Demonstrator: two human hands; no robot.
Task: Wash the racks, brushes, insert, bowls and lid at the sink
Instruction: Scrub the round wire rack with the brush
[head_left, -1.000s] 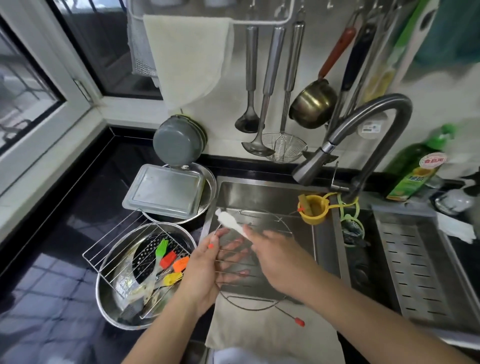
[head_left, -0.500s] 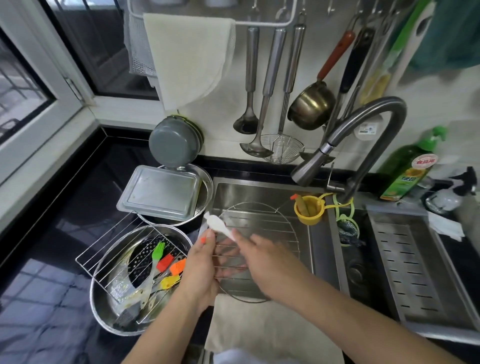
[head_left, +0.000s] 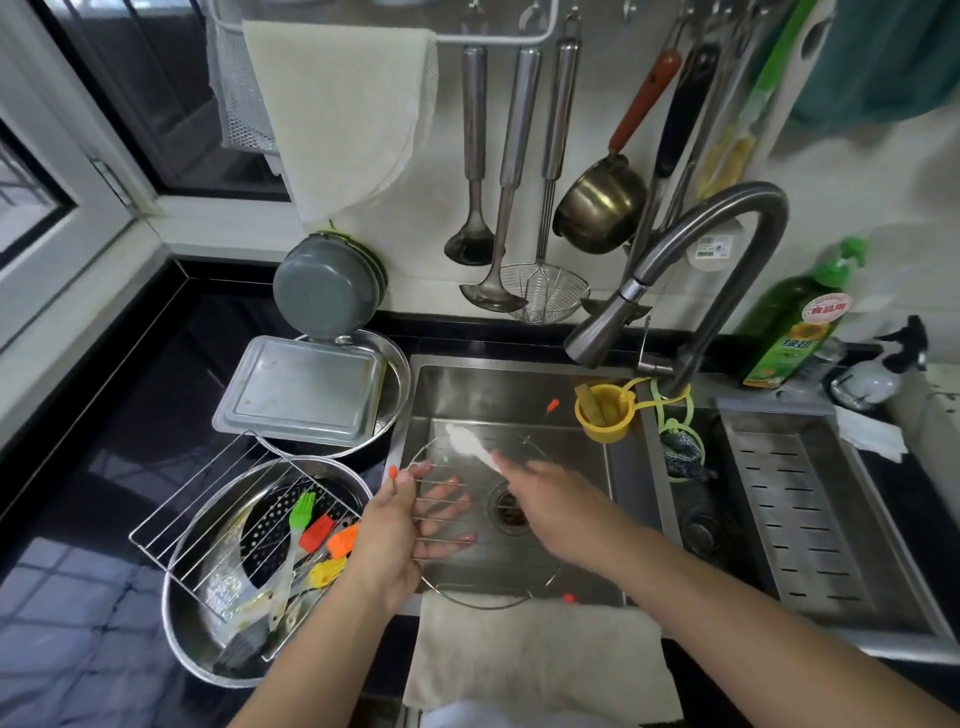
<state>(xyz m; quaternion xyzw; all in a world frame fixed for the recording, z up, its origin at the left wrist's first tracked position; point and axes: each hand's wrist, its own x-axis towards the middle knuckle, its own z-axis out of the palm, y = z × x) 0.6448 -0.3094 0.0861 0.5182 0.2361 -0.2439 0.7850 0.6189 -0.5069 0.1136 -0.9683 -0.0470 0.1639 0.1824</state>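
Observation:
Over the sink basin (head_left: 582, 415) my left hand (head_left: 402, 530) holds a round wire rack (head_left: 441, 522) with red-tipped legs; its fingers lie under the wires and the thumb on top. My right hand (head_left: 550, 506) grips a white brush (head_left: 467, 444) whose head rests on the rack's far side. Left of the sink a steel bowl (head_left: 208, 639) carries a rectangular wire rack (head_left: 218, 519), a perforated insert (head_left: 275, 525) and several coloured silicone brushes (head_left: 317, 535). Behind it a second bowl (head_left: 397, 387) holds a flat metal lid (head_left: 304, 387).
The tap spout (head_left: 597, 338) hangs above the basin's far right. A yellow cup (head_left: 605, 413) clips to the sink divider, a drain tray (head_left: 800, 509) fills the right basin. A cloth (head_left: 535, 654) drapes the front edge. Ladles and a strainer (head_left: 545, 296) hang on the wall; soap bottle (head_left: 795, 327) far right.
The round rack has shifted away from the front edge toward the basin's middle, with my left hand still on it. My right hand moved the white brush right and farther across the rack.

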